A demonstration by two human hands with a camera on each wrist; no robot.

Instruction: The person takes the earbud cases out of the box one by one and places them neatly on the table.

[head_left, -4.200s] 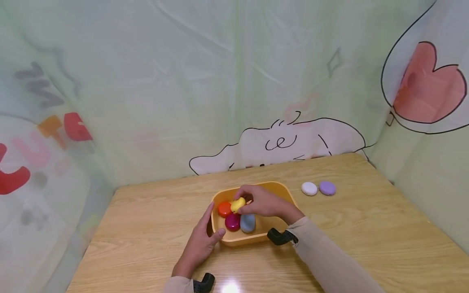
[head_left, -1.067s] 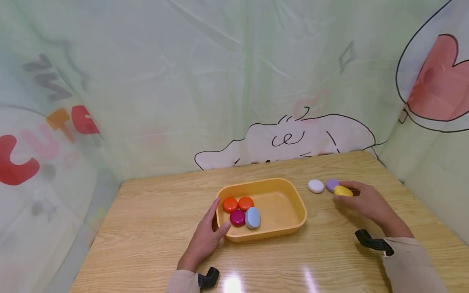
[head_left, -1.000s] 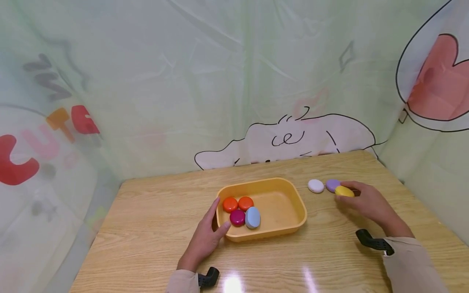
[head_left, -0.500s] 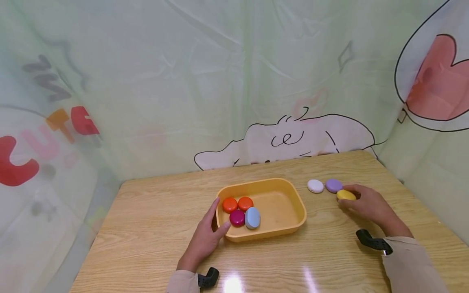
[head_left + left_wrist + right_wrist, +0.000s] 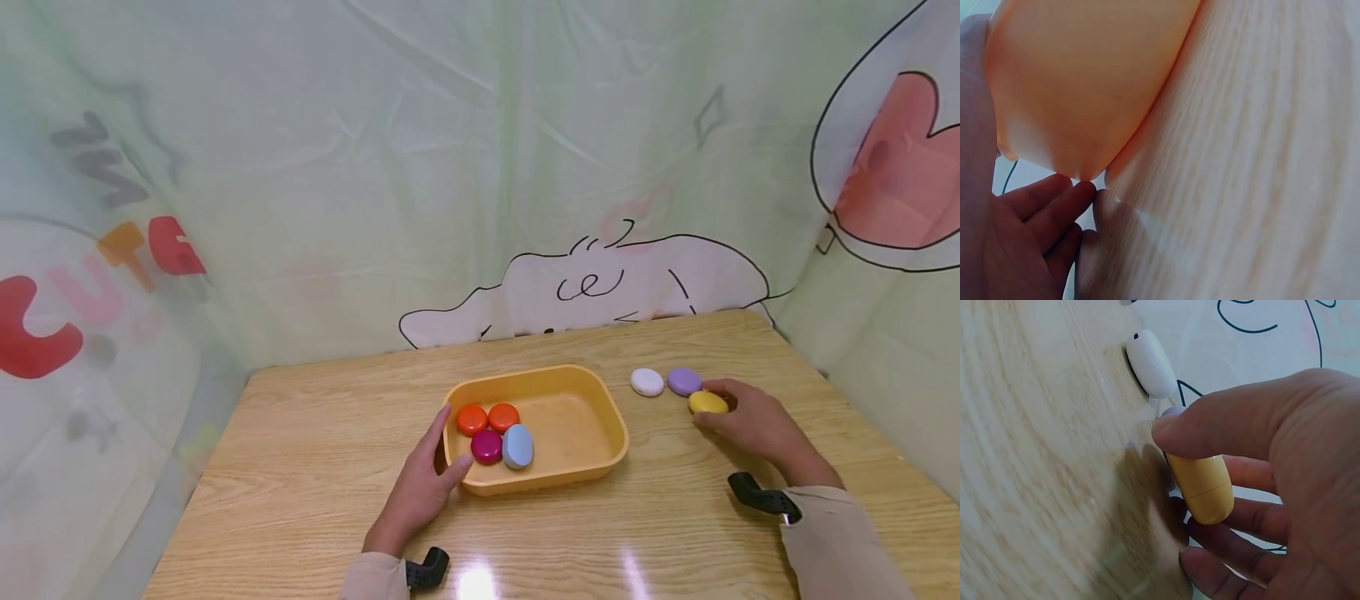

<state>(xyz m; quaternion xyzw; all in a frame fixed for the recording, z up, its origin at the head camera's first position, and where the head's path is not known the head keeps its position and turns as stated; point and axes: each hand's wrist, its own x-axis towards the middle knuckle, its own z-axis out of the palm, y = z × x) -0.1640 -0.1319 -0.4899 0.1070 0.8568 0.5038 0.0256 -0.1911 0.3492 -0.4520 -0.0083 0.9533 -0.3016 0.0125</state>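
Note:
My right hand (image 5: 761,423) pinches a yellow rounded disc (image 5: 708,402) between thumb and fingers, at the near right of a purple disc (image 5: 685,382). In the right wrist view, a thin seam runs across the yellow disc (image 5: 1207,487), and it is tilted close over the table. To the left of the purple disc lies a white disc (image 5: 647,382). My left hand (image 5: 422,487) rests with extended fingers and thumb around the left end of an orange-yellow box (image 5: 581,479). In the left wrist view, its fingertips touch the box's outer wall (image 5: 1091,94).
Inside the box, two orange-red discs (image 5: 472,420), a magenta disc (image 5: 487,447) and a light blue disc (image 5: 518,447) sit together at the left. The wooden table (image 5: 315,450) ends at a printed curtain (image 5: 337,208) behind.
My right hand has carried the yellow disc from the box rightward to beside the purple disc. Over the last second it has shifted slightly toward me. The left hand stays at the box.

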